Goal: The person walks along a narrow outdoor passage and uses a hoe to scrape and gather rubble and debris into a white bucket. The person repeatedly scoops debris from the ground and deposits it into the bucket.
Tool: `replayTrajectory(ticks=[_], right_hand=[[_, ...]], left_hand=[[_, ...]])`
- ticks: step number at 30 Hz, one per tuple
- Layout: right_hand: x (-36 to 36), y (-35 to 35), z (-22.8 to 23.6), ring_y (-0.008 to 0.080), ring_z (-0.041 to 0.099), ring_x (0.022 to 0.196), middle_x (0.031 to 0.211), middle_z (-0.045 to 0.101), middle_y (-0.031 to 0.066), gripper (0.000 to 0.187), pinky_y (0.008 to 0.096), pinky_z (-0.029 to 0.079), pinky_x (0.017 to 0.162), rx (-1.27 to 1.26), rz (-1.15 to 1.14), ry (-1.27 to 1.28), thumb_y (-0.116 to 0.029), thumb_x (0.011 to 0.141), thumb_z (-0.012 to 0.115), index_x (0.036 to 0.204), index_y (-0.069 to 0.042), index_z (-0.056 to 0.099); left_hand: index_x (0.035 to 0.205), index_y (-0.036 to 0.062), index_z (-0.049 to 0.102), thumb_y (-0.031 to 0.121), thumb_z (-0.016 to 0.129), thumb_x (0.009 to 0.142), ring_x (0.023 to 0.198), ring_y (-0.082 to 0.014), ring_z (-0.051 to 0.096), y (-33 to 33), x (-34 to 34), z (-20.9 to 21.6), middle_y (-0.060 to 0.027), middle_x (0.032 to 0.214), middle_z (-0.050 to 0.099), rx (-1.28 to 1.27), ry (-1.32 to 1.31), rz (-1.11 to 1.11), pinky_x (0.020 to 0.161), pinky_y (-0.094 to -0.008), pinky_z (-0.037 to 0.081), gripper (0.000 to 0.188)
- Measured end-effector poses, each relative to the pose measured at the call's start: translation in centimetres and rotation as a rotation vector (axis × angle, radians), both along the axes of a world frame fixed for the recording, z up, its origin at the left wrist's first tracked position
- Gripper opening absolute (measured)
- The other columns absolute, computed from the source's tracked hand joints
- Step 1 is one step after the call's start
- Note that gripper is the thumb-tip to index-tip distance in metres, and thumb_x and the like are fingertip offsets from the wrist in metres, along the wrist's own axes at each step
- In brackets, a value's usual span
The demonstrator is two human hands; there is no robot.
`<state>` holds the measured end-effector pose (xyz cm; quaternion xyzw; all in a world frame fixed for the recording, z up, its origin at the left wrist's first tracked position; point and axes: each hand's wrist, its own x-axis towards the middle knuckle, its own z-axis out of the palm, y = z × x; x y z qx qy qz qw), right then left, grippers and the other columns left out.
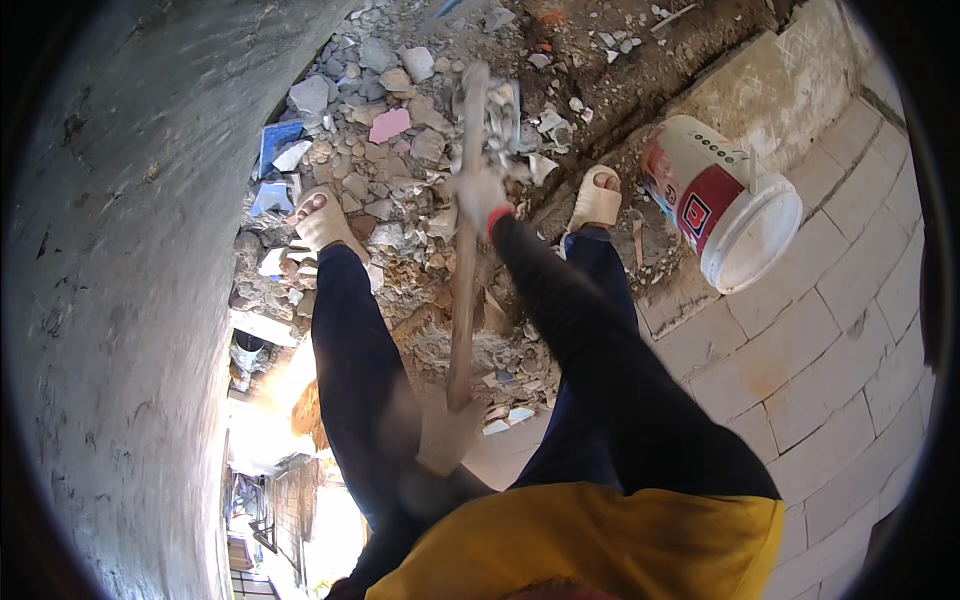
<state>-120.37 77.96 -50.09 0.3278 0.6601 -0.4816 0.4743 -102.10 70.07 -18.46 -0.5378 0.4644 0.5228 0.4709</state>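
My right hand (483, 195), in a pale work glove with a red cuff, grips the middle of a long wooden-handled tool (465, 290). Lower down, near my legs, my left hand (446, 440) is closed round the handle's near end; motion blurs it. The tool's far end points away from me over a heap of broken rubble (400, 150). Blur hides the exact shape of its head, though a greyish blade-like edge shows at its right. Stone chunks, tile shards and a pink piece (389, 125) lie around it.
My feet, in pale footwear, stand on either side of the handle. A white bucket (690, 165) with a red label lies tilted at the right, by a low ledge (780, 75) and pale floor tiles (830, 330). A grey wall (130, 300) rises close on the left.
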Motion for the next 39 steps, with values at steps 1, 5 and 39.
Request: replayTrajectory(ticks=[1,5,39], right_hand=[[2.2,-0.6,2.0,0.0267,0.067,0.064,0.084,0.069,0.0124,0.021,0.0413,0.055,0.058,-0.007,0.003,0.004,-0.011,0.085,0.073,0.095,0.006,0.067],[7.3,0.3,5.9,0.0231,0.064,0.058,0.078,0.064,0.0085,0.017,0.0395,0.059,0.052,-0.026,-0.306,-0.260,-0.010,0.087,0.072,0.096,0.002,0.064],[12.0,3.2,-1.2,0.0269,0.068,0.071,0.080,0.067,0.0110,0.025,0.0432,0.055,0.066,0.059,-0.169,-0.177,-0.019,0.092,0.067,0.098,0.005,0.069]], left_hand=[[0.110,-0.0025,0.067,0.027,0.074,0.095,0.069,-0.0153,0.065,-0.1,1.6,1.1,-0.0068,0.079,0.067,-0.008,-0.061,0.027,0.062,-0.0354,0.052,0.034],[0.114,-0.0023,0.067,0.030,0.077,0.095,0.082,-0.0237,0.073,0.9,6.9,4.8,-0.0114,0.084,0.072,-0.099,-0.158,-0.155,0.073,-0.0411,0.056,0.039],[0.117,-0.0033,0.061,0.033,0.073,0.096,0.056,-0.0122,0.056,-2.8,-1.1,6.6,-0.0017,0.067,0.055,0.202,-0.304,-0.012,0.050,-0.0314,0.043,0.044]])
